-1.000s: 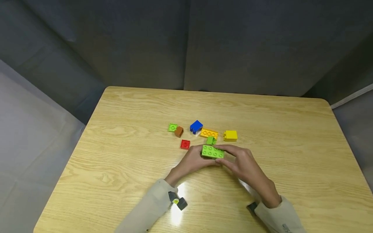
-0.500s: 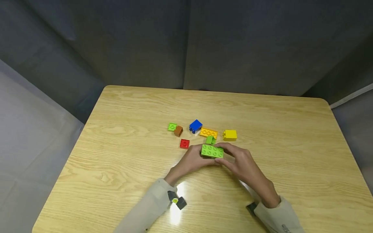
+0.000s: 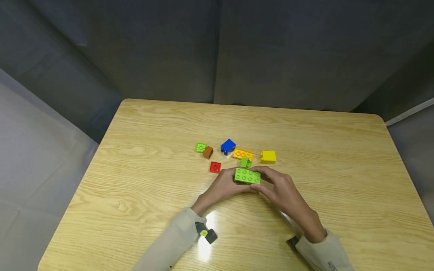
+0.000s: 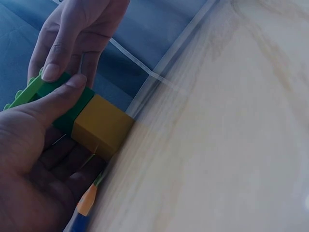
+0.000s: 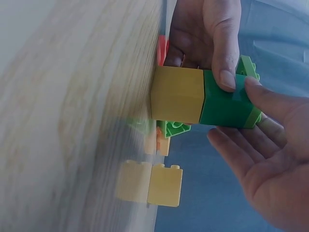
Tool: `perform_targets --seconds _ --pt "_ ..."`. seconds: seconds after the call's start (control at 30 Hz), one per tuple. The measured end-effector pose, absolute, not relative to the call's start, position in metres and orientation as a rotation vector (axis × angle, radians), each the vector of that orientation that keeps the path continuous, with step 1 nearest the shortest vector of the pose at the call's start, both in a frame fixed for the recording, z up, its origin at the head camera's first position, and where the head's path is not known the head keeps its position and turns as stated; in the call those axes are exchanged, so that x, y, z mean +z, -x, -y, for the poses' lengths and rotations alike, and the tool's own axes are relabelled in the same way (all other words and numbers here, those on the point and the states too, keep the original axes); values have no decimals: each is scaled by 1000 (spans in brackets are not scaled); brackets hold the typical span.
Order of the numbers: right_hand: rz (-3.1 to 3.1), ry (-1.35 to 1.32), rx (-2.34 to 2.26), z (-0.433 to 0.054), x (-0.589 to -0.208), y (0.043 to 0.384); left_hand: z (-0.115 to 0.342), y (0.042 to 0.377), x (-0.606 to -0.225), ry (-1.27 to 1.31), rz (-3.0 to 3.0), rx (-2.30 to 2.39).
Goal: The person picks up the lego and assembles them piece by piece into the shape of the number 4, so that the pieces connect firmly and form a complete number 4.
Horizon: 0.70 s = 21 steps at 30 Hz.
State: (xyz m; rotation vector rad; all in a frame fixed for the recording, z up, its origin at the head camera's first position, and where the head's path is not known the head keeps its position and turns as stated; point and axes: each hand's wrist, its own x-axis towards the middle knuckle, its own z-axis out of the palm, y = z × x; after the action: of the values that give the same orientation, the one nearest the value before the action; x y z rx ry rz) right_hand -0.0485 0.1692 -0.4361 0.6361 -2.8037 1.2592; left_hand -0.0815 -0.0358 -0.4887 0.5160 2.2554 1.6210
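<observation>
At the table (image 3: 142,195), left hand (image 3: 227,184) and right hand (image 3: 285,189) pinch one stack (image 5: 199,96): lime eight-stud brick (image 3: 247,175), dark-green block (image 5: 223,108), yellow block (image 5: 176,94) lowest.

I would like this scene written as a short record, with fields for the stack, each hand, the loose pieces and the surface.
stack, bottom to top: ochre block, dark green block, light green studded piece
left hand: holds the stack, thumb on the dark green block
right hand: grips the light green studded piece
loose pieces: green plate, brown block, red piece, blue block, orange studded piece, small green piece, yellow block
surface: wood-grained table
</observation>
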Motion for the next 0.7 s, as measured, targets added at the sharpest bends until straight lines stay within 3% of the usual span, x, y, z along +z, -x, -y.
perform_targets --seconds 0.7 --pt "2764 -647 1271 -169 -440 48 36 81 -488 -481 -2221 1614"
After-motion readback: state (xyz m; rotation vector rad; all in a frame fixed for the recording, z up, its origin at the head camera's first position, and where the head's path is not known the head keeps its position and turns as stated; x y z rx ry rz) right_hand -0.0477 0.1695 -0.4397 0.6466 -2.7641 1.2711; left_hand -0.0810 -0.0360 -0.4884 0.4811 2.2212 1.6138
